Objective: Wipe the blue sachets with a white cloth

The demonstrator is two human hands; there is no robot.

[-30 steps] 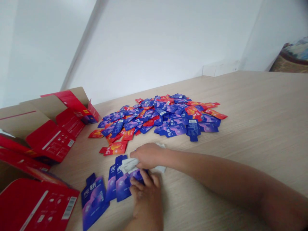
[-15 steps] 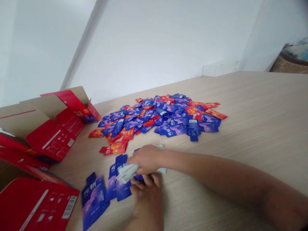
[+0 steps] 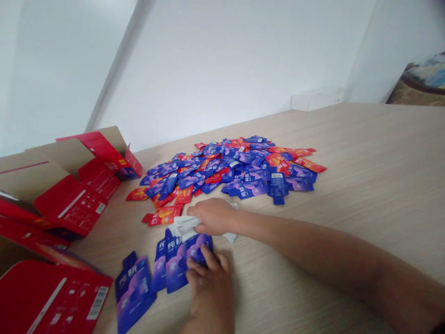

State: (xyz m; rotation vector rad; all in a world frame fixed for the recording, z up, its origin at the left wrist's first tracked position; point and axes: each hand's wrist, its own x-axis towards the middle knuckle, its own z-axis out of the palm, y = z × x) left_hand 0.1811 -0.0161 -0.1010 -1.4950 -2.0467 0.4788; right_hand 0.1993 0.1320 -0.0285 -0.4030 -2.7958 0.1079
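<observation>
My right hand (image 3: 216, 216) is closed round a crumpled white cloth (image 3: 184, 227), which lies over the necks of a few overlapping blue-purple pouches (image 3: 176, 264). My left hand (image 3: 211, 278) has its fingers apart, with the fingertips resting on the rightmost pouch (image 3: 199, 247) of that group. Just left of them, a single blue pouch (image 3: 135, 292) lies flat, its neck pointing away from me. A red-orange pouch (image 3: 165, 215) is on the table beyond the cloth. The cloth and my right hand hide the tops of the pouches.
A wide heap of blue and red pouches (image 3: 229, 162) spreads across the table (image 3: 347, 185). Open red cartons (image 3: 55, 292) stand along the left side, flaps out. A small white box (image 3: 309, 102) sits at the back against the wall.
My right hand has slid the cloth away from me, from the pouches' middles up to their necks, uncovering their printed fronts. My left hand has barely moved.
</observation>
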